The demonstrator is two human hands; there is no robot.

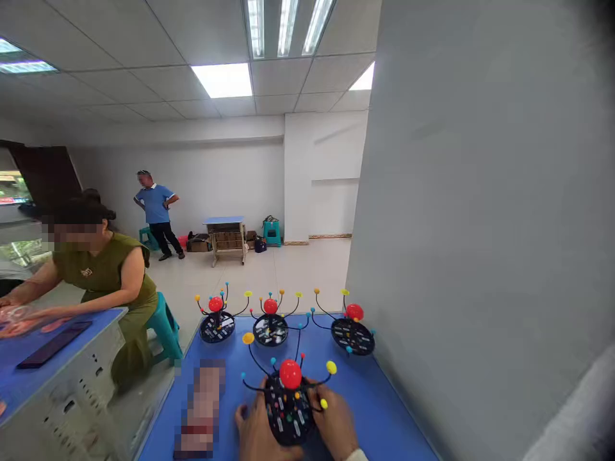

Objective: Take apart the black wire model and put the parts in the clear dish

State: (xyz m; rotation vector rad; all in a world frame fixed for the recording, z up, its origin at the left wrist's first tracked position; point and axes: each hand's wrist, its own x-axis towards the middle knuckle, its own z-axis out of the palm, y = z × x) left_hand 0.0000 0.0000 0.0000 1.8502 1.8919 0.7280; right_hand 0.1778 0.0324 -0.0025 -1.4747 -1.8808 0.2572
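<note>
Bright indoors, mostly overhead: ceiling tubes (283,29) and flat panel (221,80) clip to white. Window (13,187) at left also bright. Near wall (480,192) reads greyer than back wall (225,173). Small glare spots on red ball (290,374). Wide-angle lean; right corners go dark, lower right blurs. Pixelated patch (199,410) on blue desk (379,410).

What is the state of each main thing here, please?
Near model, held up, tilted
Left hand, gripping that model's left side
Right hand, gripping that model's right side
Far left model, unheld, on the desk
Far middle model, unheld, on the desk
Far right model, unheld, on the desk
Ceiling lights, switched on
Near stool, occupied
</note>
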